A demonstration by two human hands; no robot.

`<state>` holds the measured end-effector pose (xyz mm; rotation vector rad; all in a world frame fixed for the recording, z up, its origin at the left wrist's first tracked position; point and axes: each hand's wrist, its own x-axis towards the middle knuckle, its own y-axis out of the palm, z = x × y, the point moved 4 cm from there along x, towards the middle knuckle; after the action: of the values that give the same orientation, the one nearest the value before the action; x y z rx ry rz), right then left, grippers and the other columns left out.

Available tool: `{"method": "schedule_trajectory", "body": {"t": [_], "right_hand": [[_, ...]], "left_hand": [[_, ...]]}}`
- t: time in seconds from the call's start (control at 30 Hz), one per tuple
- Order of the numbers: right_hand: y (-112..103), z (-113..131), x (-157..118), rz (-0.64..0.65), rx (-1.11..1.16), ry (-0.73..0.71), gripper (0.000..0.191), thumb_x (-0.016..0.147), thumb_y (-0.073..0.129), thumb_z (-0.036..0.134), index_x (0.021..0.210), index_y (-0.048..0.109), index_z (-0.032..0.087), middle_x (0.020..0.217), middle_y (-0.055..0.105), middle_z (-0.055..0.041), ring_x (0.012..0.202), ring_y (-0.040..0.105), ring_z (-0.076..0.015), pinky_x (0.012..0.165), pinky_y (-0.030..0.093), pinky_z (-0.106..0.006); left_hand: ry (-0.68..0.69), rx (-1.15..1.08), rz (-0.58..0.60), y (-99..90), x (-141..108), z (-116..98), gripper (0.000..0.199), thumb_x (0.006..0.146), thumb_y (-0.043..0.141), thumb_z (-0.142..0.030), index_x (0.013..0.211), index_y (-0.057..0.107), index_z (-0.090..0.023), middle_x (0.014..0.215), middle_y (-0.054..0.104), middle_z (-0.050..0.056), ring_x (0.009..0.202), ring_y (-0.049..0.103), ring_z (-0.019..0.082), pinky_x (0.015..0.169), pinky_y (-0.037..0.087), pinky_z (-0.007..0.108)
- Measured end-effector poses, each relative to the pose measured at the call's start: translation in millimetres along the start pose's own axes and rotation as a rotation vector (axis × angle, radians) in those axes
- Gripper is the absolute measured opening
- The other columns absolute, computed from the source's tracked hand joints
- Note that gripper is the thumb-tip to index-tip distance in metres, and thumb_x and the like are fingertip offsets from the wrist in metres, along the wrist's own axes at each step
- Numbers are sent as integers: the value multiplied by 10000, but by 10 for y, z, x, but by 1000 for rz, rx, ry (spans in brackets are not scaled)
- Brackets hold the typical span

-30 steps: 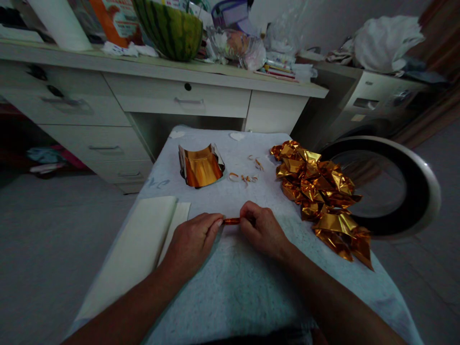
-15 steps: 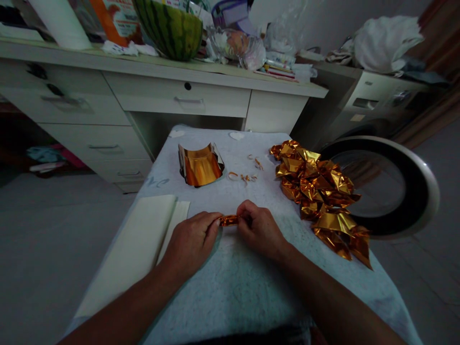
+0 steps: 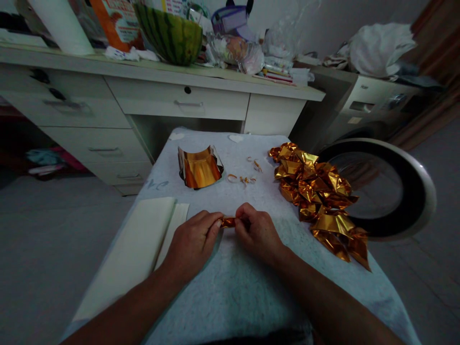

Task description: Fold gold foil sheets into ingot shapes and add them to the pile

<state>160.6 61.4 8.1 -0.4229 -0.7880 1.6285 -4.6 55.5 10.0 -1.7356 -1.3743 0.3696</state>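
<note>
A small strip of shiny orange-gold foil (image 3: 228, 222) is stretched between my two hands over the cloth-covered table (image 3: 230, 287). My left hand (image 3: 196, 239) pinches its left end between thumb and finger. The right end is pinched in the fingertips of my right hand (image 3: 259, 234). Beyond them stands a curved stack of gold foil sheets (image 3: 201, 168). Small curled ties (image 3: 247, 180) lie to the right of the stack. A heap of crumpled gold foil pieces (image 3: 312, 184) spreads along the table's right side.
Folded pale paper or cloth (image 3: 132, 254) lies at the table's left edge. An open washing machine door (image 3: 417, 191) juts out beside the right edge. Behind, a white drawer desk (image 3: 176, 98) carries a cut watermelon (image 3: 172, 38), a paper roll and plastic bags.
The visible piece of foil between my fingers looks slightly shorter, with my right hand a little closer to my left. The camera view has shifted slightly.
</note>
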Motion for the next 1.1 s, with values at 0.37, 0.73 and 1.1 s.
{"method": "schedule_trajectory", "body": {"t": [0.37, 0.73, 1.1], "right_hand": [[50, -6, -15, 31, -47, -61, 117, 877, 450, 171, 979, 490, 209, 646, 602, 40, 514, 518, -118, 538, 315, -219], [32, 52, -33, 81, -44, -60, 76, 888, 434, 184, 923, 498, 204, 639, 597, 27, 518, 529, -125, 536, 310, -222], [-30, 51, -37, 18, -25, -18, 72, 867, 489, 213, 810, 531, 201, 580, 537, 45, 502, 485, -102, 536, 309, -215]], "left_hand": [[-71, 67, 32, 9, -2, 17, 364, 978, 346, -273, 1092, 678, -180, 1010, 739, 63, 896, 704, 204, 816, 556, 362], [-10, 93, -26, -20, -5, 8, 331, 973, 364, -236, 1062, 674, -160, 1004, 756, 64, 884, 717, 200, 811, 575, 344], [74, 226, -78, 67, -53, 54, 346, 957, 375, -219, 1131, 666, -148, 983, 762, 99, 841, 728, 225, 768, 599, 361]]}}
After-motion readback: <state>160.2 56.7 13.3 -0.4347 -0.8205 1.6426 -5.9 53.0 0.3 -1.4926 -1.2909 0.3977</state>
